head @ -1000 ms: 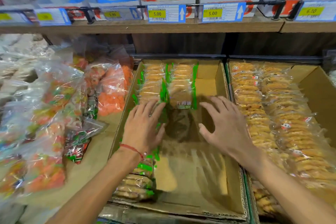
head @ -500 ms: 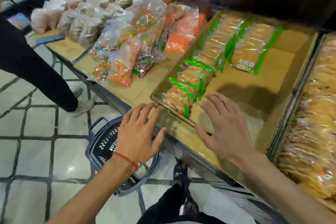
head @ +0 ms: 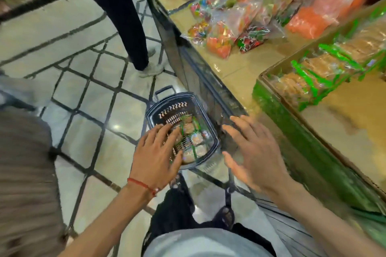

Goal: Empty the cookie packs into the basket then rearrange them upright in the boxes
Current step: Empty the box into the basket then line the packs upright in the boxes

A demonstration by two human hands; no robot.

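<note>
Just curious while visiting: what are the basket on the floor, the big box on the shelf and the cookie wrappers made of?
Basket: dark moulded plastic, it seems; slotted walls, slight sheen.
Box: brown cardboard, matte inside, green print outside.
Cookie packs: clear glossy film with green edges, probably plastic; the cookies show through.

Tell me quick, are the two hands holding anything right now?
Left hand: open, fingers spread, holding nothing, seen over the edge of the basket.
Right hand: open, fingers spread, holding nothing.
</note>
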